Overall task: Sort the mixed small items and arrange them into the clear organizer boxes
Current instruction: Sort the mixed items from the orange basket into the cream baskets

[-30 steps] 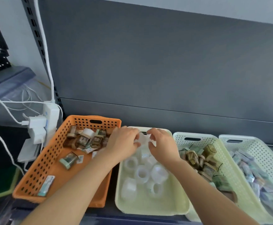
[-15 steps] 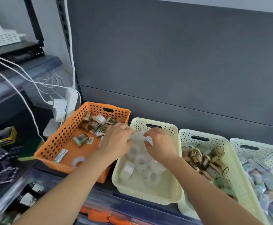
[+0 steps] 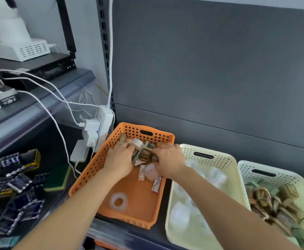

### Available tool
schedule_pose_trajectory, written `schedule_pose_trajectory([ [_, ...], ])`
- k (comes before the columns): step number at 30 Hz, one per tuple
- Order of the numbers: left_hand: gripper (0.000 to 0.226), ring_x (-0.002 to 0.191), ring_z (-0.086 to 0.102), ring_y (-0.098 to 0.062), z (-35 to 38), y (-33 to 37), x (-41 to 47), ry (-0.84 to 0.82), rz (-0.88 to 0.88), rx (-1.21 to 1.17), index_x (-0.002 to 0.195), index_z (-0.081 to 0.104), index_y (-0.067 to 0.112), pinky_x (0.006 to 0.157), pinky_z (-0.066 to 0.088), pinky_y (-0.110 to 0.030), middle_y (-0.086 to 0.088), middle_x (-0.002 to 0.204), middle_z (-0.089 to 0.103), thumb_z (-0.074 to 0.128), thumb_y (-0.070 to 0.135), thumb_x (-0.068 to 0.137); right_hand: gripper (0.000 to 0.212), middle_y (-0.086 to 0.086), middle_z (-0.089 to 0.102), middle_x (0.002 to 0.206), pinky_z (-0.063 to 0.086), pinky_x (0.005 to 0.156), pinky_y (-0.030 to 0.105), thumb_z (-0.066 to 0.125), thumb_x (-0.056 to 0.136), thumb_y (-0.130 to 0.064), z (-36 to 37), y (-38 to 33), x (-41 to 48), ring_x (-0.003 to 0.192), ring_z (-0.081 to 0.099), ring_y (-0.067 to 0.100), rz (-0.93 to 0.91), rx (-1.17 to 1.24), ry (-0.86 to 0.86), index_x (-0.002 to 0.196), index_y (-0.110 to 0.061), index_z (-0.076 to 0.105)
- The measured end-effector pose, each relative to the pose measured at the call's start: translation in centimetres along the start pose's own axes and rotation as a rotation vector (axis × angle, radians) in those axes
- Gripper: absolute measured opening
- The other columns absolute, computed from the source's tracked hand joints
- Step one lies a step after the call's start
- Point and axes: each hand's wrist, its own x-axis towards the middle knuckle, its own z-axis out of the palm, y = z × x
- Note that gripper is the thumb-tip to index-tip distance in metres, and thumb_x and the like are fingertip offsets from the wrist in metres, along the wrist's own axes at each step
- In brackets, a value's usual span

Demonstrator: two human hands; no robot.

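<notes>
- Where the mixed items (image 3: 144,153) heap at the far end of the orange basket (image 3: 93,168), left hand (image 3: 119,159) and right hand (image 3: 169,159) dig in, just apart, likely sifting kinds.
- Grip hidden in the heap; cannot tell what either holds.

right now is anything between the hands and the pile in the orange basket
Nothing visible does. The left hand and the right hand are both on the pile at the far end of the orange basket.
</notes>
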Motion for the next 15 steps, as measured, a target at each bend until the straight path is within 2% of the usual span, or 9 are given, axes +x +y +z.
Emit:
schedule_pose_trajectory([
  [6,0.062,0.13,0.04,-0.026,1.7,-1.1,2.3,0.015,0.062,0.025,0.136,0.043,0.022,0.103,0.038,-0.043,-0.006,0.136,0.048,0.069,0.035,0.081,0.038,-0.002,0.06,0.111,0.03,0.096,0.038,0.061,0.08,-0.018,0.7,-0.7,2.0,0.107,0.051,0.022,0.071,-0.118,-0.013,0.116,-0.03,0.058],
  [8,0.059,0.13,0.04,-0.026,2.0,-1.3,2.9,0.042,0.072,-0.004,0.135,0.044,0.024,0.104,0.038,-0.042,-0.006,0.135,0.049,0.07,0.031,0.082,0.038,-0.003,0.06,0.11,0.029,0.097,0.038,0.063,0.08,-0.021,1.0,-0.6,2.2,0.107,0.053,0.022,0.074,-0.114,-0.007,0.117,-0.031,0.058],
  [12,0.061,0.135,0.036,-0.028,2.1,-1.2,3.4,0.05,0.065,-0.056,0.138,0.042,0.023,0.108,0.035,-0.042,-0.012,0.14,0.045,0.068,0.019,0.083,0.039,-0.003,0.059,0.114,0.026,0.1,0.036,0.061,0.083,-0.026,1.4,-0.2,2.0,0.111,0.052,0.021,0.096,0.017,0.045,0.121,-0.03,0.057],
  [15,0.05,0.122,0.049,-0.027,1.1,-1.1,3.0,0.045,0.033,-0.216,0.132,0.052,0.023,0.102,0.042,-0.039,-0.01,0.13,0.053,0.065,0.023,0.084,0.044,-0.001,0.057,0.119,0.028,0.102,0.036,0.06,0.086,-0.03,1.1,-0.2,1.4,0.114,0.05,0.021,0.131,0.224,0.123,0.129,-0.029,0.053],
])
